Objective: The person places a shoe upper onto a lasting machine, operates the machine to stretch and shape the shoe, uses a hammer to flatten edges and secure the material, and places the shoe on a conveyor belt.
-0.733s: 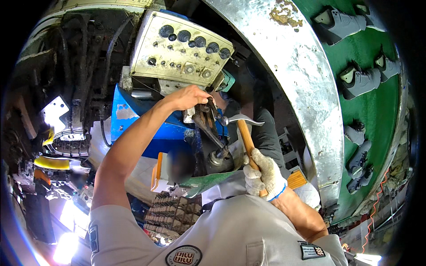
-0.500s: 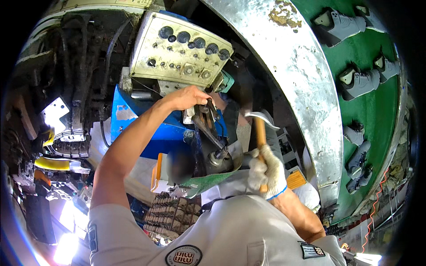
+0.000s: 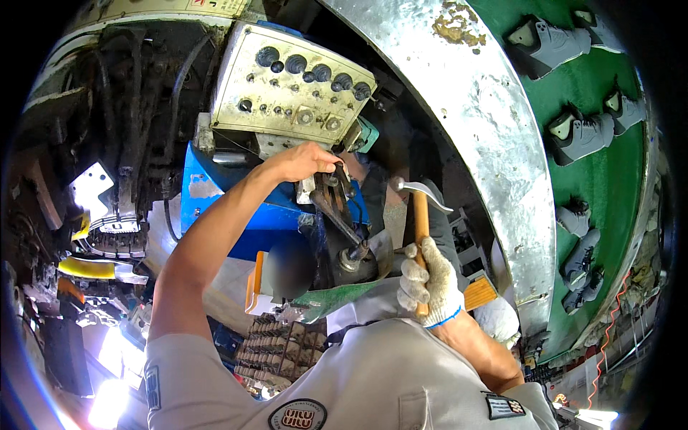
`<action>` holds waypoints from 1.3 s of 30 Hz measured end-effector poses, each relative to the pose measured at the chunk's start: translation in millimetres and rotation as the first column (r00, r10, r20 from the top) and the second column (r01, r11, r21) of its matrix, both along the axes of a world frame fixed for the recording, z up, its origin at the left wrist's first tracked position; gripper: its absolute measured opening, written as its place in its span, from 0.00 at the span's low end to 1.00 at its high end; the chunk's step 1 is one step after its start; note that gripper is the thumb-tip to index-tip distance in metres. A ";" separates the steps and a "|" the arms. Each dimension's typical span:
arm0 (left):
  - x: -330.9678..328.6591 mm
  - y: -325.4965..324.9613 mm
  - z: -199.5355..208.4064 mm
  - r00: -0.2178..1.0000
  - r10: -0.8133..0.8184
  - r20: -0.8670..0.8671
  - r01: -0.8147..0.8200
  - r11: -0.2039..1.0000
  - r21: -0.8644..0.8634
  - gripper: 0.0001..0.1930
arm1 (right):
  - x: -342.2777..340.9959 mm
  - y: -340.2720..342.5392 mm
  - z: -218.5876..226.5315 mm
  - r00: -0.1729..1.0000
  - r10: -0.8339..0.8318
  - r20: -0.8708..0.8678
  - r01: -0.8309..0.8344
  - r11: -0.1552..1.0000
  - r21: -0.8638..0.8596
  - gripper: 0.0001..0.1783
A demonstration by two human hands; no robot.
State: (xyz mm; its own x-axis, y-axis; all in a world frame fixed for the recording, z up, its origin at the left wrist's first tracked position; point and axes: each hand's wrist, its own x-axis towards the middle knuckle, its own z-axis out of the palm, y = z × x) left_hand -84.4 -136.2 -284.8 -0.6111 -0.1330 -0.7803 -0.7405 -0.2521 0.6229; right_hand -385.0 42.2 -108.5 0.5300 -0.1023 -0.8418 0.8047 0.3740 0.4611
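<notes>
My right hand [image 3: 432,279], in a white knitted glove with a blue cuff edge, is wrapped round the wooden handle of a hammer [image 3: 421,218]. The hammer stands head up, its metal head curving to a flat blade on the right. My bare left hand [image 3: 309,162] reaches forward with its fingers closed at the top of a dark metal fixture [image 3: 337,204]. What those fingers grip is dark and mostly hidden. A rod on the fixture slants down to a round metal fitting [image 3: 351,256]. Between hammer head and left hand there is a gap.
Just beyond my left hand stands a cream control panel [image 3: 294,82] with black knobs, above a blue machine body [image 3: 204,190]. A curved metal rim [image 3: 494,136] borders a green conveyor [image 3: 534,89] carrying grey shoes [image 3: 584,135] on the right. A rack [image 3: 279,347] sits lower left.
The hammer head was blurred and is now sharp, with the hammer slightly more upright. The gloved fingers have shifted a little on the handle. My left hand stays almost in place.
</notes>
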 end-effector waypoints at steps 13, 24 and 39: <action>-3.4 -3.5 6.7 0.999 -0.026 0.022 0.027 0.999 -0.029 0.14 | 12.6 -3.1 5.8 0.967 0.160 0.198 -0.139 0.983 -0.118 0.18; -7.8 -5.8 10.7 1.000 0.001 0.010 -0.001 1.000 0.002 0.14 | 8.0 -7.0 3.6 0.989 0.096 0.109 -0.085 0.991 -0.099 0.19; -2.7 -2.8 4.5 0.999 0.042 -0.029 -0.041 0.999 0.036 0.13 | 16.3 -19.9 11.5 0.962 0.253 0.107 -0.236 0.960 -0.148 0.18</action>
